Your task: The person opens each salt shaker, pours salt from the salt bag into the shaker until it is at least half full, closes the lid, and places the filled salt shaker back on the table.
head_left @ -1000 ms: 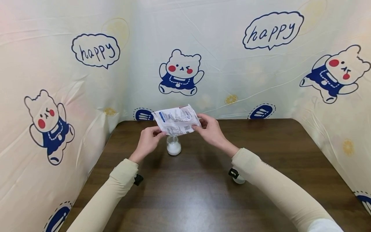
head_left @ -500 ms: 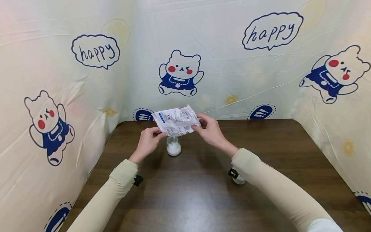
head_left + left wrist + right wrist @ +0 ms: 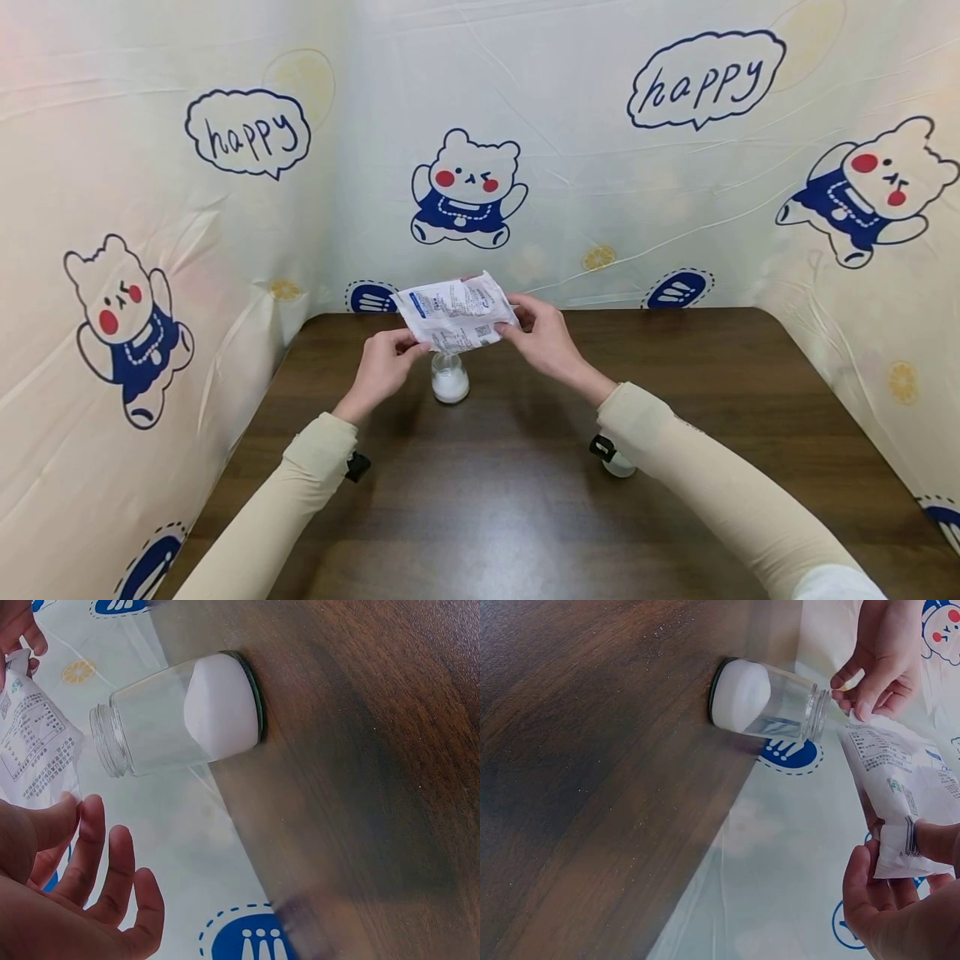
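A white printed packet [image 3: 454,315] is held tilted in the air over a small glass jar [image 3: 450,383]. My left hand [image 3: 382,365] pinches the packet's lower left corner between thumb and index finger; in the left wrist view its other fingers [image 3: 120,862] stand loosely apart. The right hand [image 3: 549,340] grips the packet's other end, thumb on the printed face. Upright on the table, the lidless jar holds white powder or fine grains [image 3: 225,709] to about half its height. The packet's corner hangs close to the jar's mouth [image 3: 816,712].
A round pale object [image 3: 619,465] stands on the brown wooden table [image 3: 480,517], partly hidden by the right sleeve and its wrist camera. White specks [image 3: 656,634] dot the tabletop near the jar. A printed curtain [image 3: 570,192] encloses the table's back and sides.
Both hands, the packet and the jar stay nearly in the same place. The packet's left edge has dipped very slightly.
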A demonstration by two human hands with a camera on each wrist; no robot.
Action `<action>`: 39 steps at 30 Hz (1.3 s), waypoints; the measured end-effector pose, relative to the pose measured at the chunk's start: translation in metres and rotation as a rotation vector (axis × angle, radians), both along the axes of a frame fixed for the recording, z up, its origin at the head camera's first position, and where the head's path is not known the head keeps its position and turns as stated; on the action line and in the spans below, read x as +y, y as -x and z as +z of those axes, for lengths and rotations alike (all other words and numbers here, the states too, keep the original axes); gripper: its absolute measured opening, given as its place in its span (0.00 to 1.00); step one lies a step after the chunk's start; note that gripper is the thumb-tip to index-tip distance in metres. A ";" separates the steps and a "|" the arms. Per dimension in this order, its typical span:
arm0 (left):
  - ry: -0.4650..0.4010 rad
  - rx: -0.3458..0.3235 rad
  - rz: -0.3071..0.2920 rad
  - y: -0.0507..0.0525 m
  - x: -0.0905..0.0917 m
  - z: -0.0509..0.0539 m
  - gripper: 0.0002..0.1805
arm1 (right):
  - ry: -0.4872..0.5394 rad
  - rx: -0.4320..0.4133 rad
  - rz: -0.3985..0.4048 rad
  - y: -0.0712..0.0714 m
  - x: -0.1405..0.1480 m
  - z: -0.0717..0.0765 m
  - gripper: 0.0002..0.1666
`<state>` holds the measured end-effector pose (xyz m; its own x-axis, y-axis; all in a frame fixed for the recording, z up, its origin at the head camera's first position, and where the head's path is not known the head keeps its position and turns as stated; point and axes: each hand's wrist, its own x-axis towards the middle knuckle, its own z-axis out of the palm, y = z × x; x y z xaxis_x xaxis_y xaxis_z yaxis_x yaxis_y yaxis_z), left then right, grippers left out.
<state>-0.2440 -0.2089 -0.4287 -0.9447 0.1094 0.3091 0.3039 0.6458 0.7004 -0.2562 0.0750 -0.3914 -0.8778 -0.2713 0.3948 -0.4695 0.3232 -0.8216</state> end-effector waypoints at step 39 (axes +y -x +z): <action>-0.018 -0.016 0.002 0.000 -0.001 0.000 0.08 | -0.003 0.002 -0.001 0.001 -0.001 0.000 0.21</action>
<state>-0.2437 -0.2099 -0.4291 -0.9498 0.1020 0.2957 0.2912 0.6335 0.7168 -0.2568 0.0740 -0.3918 -0.8773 -0.2718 0.3956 -0.4707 0.3261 -0.8198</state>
